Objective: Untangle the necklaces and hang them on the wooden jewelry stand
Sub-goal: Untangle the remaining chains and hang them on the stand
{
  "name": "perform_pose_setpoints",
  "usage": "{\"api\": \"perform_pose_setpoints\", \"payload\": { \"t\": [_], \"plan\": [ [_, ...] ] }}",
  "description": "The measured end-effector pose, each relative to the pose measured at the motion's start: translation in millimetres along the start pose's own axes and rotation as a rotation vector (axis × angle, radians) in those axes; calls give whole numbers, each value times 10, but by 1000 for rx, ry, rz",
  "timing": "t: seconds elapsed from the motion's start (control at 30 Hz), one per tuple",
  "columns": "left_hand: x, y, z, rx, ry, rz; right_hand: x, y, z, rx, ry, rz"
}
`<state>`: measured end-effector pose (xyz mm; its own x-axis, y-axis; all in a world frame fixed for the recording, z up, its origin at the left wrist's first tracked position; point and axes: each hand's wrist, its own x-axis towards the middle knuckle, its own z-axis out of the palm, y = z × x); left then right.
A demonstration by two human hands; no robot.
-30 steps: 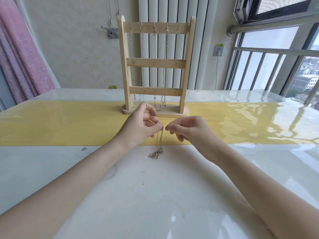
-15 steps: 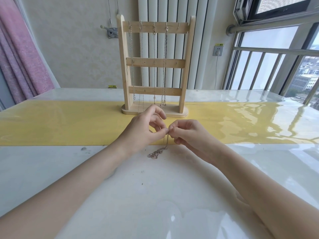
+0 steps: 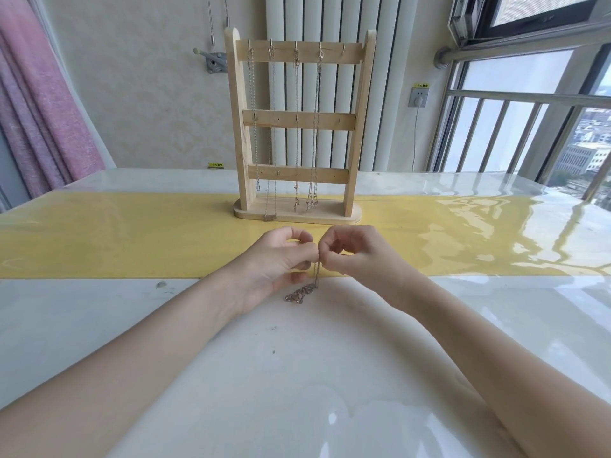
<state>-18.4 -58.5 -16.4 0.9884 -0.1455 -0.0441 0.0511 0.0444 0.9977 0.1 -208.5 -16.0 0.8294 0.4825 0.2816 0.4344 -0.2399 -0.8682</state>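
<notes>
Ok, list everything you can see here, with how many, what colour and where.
wooden jewelry stand: one, pale wood, far on the yellow strip
hung necklaces: four, silvery, top-rail hooks
loose necklace: one, rose-gold, bunched on table below the hands
table: one, glossy white
yellow strip: one, across the table
curtain: one, pink, left
radiator: one, white, behind stand
wall socket: one, white, right wall
left hand: pinches the chain
right hand: pinches the chain

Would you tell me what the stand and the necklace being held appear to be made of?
Jewelry stand: pale unfinished-looking wood, grain and matte surface visible. Necklace: likely metal chain, rose-gold tint, small glinting links; exact metal unclear.
</notes>
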Motion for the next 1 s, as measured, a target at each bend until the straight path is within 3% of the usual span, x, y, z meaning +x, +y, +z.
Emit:
{"api": "perform_pose_setpoints", "payload": {
  "t": [0.13,0.27,0.4,0.53,0.7,1.0],
  "plan": [
    [1,14,23,-153,21,-84,29,-8,23,-136,65,-110],
    [8,59,16,-153,99,1,14,-5,41,-103,73,-72],
    [-5,128,-52,-14,192,121,-8,23,25,25,80,-5],
    [-29,89,-39,239,143,105,14,37,-24,67,99,-13],
    [-36,79,-55,279,126,67,15,33,-31,24,108,-21],
    [-74,64,0,441,51,198,13,106,-62,237,-132,173]
  ]
}}
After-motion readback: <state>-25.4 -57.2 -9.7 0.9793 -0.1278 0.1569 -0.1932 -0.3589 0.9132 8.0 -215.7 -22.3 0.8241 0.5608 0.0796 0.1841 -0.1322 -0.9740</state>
